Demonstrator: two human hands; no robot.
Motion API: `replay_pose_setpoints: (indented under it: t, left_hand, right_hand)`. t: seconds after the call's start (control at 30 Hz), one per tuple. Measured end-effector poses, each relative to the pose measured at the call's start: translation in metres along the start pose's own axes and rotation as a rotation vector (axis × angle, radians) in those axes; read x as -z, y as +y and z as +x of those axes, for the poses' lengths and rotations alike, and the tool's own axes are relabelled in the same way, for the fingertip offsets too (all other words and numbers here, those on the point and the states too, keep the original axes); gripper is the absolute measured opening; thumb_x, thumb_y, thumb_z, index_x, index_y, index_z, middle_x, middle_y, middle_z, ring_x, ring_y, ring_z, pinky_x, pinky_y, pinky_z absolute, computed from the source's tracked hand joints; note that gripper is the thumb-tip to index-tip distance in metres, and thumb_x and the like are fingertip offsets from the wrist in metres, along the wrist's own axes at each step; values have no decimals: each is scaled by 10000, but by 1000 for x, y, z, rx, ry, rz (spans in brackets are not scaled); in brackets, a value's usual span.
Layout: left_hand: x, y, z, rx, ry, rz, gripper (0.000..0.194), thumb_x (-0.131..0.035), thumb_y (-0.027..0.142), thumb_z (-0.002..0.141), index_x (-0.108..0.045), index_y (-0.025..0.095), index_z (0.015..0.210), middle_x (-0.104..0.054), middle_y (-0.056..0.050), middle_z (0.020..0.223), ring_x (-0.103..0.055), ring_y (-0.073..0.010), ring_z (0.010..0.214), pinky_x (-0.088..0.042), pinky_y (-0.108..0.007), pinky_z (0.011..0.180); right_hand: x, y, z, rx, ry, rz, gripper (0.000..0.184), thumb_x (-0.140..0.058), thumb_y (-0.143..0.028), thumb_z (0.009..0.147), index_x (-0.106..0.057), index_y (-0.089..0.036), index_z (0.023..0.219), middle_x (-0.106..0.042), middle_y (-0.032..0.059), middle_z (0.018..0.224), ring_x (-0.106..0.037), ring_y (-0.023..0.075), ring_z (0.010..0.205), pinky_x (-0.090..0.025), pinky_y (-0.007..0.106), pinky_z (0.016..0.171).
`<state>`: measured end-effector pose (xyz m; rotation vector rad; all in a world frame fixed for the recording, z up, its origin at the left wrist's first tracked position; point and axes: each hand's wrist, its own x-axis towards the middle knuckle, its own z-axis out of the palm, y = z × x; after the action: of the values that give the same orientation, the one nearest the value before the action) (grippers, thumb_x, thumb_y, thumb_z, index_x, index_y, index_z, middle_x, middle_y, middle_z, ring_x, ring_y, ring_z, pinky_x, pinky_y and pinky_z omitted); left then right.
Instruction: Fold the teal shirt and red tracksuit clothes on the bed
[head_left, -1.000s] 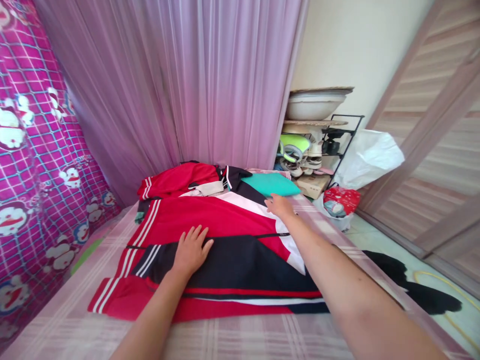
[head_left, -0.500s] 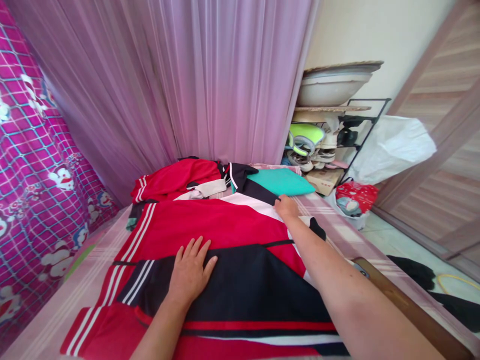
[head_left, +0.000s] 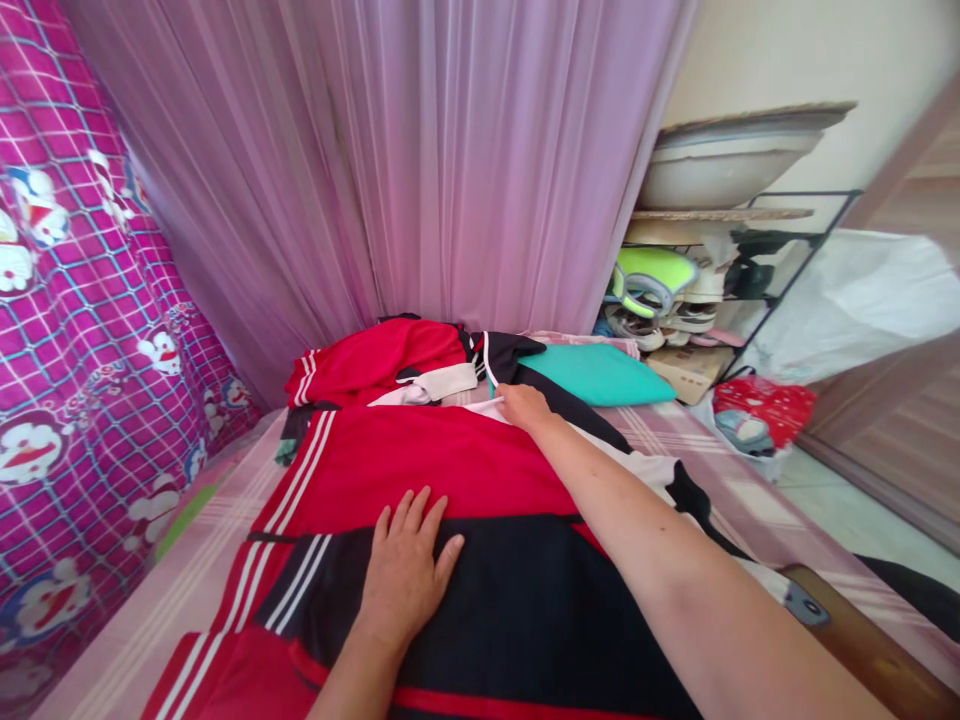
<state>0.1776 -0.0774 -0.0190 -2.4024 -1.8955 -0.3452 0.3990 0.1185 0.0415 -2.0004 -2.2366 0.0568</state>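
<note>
My left hand (head_left: pixel 409 565) lies flat, fingers spread, on a red, black and white jacket (head_left: pixel 525 580) spread out on the bed, with white double stripes along its hem. My right hand (head_left: pixel 523 405) reaches to the far side of the jacket. Its fingers are closed on the cloth by the white-edged end of a black sleeve (head_left: pixel 577 408); the fingertips are partly hidden. Beyond my hands lies a bunched red garment (head_left: pixel 382 350) with white stripes, and beside it a light strip of cloth (head_left: pixel 446 382).
A folded turquoise cloth (head_left: pixel 600 373) rests at the far right of the plaid bedsheet (head_left: pixel 720 445). A phone-like brown object (head_left: pixel 870 640) lies near the right edge. Behind stand a mauve curtain (head_left: pixel 450 150) and a rack with shoes (head_left: pixel 686 320) and basins (head_left: pixel 735 165).
My right hand has moved left along the far edge of the jacket, from the middle of the black sleeve to its white-edged end. My left hand stays flat on the jacket. The view has shifted slightly.
</note>
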Motion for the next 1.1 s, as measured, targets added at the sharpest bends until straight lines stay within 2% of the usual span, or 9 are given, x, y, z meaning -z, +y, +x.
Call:
replay_pose_setpoints:
  t: [0.13,0.23,0.4,0.5,0.6,0.67,0.73,0.93,1.1]
  left_hand:
    - [-1,0,-1,0,5,-22,537,-403,533,957,-541,260,1399,-512,-82,1479,-417,-304,1389,-328,-545,1130]
    - [1,1,-2,6,12,-41,531,-420,528,952,-539,268,1399,-512,-89,1477,-419,-303,1386,-324,-548,1132]
    - [4,4,-2,19,-19,-62,536,-417,527,954,-531,261,1405,-500,-92,1487,-399,-310,1398,-306,-567,1142]
    - [5,5,-2,23,-12,-76,535,-413,533,955,-529,267,1404,-502,-93,1485,-396,-304,1400,-304,-567,1142]
    - [6,6,-2,27,-6,-84,530,-417,530,955,-527,271,1404,-502,-91,1485,-390,-301,1402,-299,-569,1142]
    - [6,6,-2,28,-6,-92,530,-416,531,955,-528,270,1403,-504,-91,1484,-390,-301,1402,-295,-569,1145]
    - [7,6,-2,28,-12,-98,535,-407,533,957,-529,264,1403,-502,-91,1485,-390,-302,1403,-289,-570,1150]
    - [6,6,-2,28,-7,-95,534,-399,536,958,-530,271,1403,-498,-92,1488,-395,-306,1399,-288,-574,1146]
    - [7,5,0,24,-15,-82,537,-397,542,954,-532,280,1403,-495,-85,1493,-399,-308,1396,-294,-564,1141]
  right_hand:
    - [-15,-6,14,-164,99,19,397,-328,-304,1005,-554,-202,1314,-700,165,1146,-662,268,1065,-486,365,876]
    - [-23,-12,14,-228,114,48,399,-345,-280,999,-495,-200,1360,-709,166,1117,-680,265,1016,-490,354,850]
    - [-22,-26,-7,-103,168,72,470,-364,-284,986,-420,-212,1447,-707,141,1154,-674,275,1023,-482,377,882]
    - [-29,-34,-21,204,184,126,451,-338,-324,998,-511,-214,1399,-653,116,1293,-594,242,1185,-420,364,1015]
    - [-44,-41,-24,434,28,100,480,-329,-388,999,-525,-231,1408,-478,88,1502,-382,232,1408,-278,420,1150]
    - [-50,-46,-20,391,-93,50,530,-291,-425,1005,-439,-238,1477,-340,81,1587,-253,234,1477,-202,473,1181]
    - [-51,-51,-17,328,-158,23,559,-259,-440,1010,-372,-231,1515,-280,89,1611,-212,233,1491,-179,490,1187]
    - [-46,-52,-30,319,-33,56,569,-259,-443,1012,-353,-217,1526,-294,102,1605,-228,231,1485,-179,480,1189]
    - [-38,-49,-41,278,-105,57,554,-274,-434,1011,-383,-219,1510,-323,98,1592,-254,230,1476,-175,501,1190]
